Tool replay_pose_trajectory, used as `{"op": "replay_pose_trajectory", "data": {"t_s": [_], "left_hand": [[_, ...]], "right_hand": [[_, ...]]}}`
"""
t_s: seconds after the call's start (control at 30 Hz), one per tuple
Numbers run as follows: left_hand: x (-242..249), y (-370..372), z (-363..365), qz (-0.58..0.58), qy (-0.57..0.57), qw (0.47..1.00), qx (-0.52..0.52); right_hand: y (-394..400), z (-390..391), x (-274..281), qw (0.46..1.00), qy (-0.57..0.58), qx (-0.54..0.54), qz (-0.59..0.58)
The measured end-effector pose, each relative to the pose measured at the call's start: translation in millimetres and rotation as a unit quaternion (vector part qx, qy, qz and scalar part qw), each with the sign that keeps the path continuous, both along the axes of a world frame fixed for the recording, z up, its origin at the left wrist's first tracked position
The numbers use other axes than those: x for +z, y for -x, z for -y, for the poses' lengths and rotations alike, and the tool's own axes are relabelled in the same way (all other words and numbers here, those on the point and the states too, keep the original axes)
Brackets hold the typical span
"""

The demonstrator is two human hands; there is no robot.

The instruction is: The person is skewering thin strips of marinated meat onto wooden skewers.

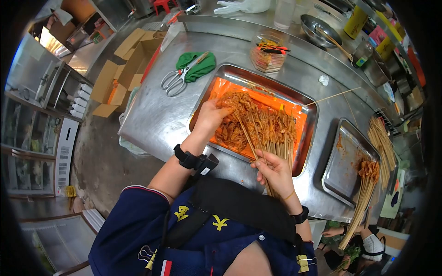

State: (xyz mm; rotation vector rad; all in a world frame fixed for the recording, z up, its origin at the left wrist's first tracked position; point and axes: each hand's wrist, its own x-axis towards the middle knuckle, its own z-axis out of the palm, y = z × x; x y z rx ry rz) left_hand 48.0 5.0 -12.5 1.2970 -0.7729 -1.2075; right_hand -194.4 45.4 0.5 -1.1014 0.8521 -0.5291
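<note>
My right hand (275,174) is closed around thin bamboo skewers (248,136) near their lower ends, and they slant up to the left. At their upper ends my left hand (212,116) has its fingers bent into the marinated meat (231,135), pinching some of it; the fingertips are partly hidden. The loose sauce-coated meat lies on an orange sheet (301,124) inside a metal tray (312,152). Beside it, in the same tray, several meat skewers (278,124) lie in a row with their sticks toward me.
Scissors (177,80) rest on a green cloth (198,69) at upper left. A plastic container (268,55) stands behind the tray. To the right are a second tray (338,161), a bundle of finished skewers (359,202) overhanging the edge, and bare sticks (382,147). Another person's hand (332,232) shows lower right.
</note>
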Motion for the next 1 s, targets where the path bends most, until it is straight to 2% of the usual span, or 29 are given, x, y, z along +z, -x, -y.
{"op": "replay_pose_trajectory", "data": {"t_s": [0.43, 0.77, 0.87, 0.93, 0.97, 1.0], "left_hand": [[2.2, -1.4, 2.0, -0.104, 0.009, 0.994, -0.02], [12.5, -5.8, -4.4, -0.086, -0.027, 0.996, -0.018], [-4.7, -10.9, -1.1, -0.05, 0.004, 0.998, -0.036], [7.3, -0.3, -3.0, -0.075, 0.008, 0.997, 0.003], [15.5, 1.7, -4.4, -0.04, -0.028, 0.999, 0.013], [2.1, -1.3, -2.3, -0.038, -0.009, 0.999, 0.011]], "right_hand": [[-2.0, -0.3, 2.6, 1.0, 0.003, 0.01, -0.009], [0.2, 1.0, -3.1, 1.0, -0.001, 0.011, -0.018], [1.2, -1.5, 0.5, 1.0, -0.017, 0.008, -0.018], [0.4, -1.1, 4.8, 0.998, -0.005, 0.017, -0.058], [1.0, -0.6, 2.9, 0.998, 0.006, 0.017, -0.052], [1.3, -0.6, 0.8, 0.999, 0.013, 0.019, -0.047]]}}
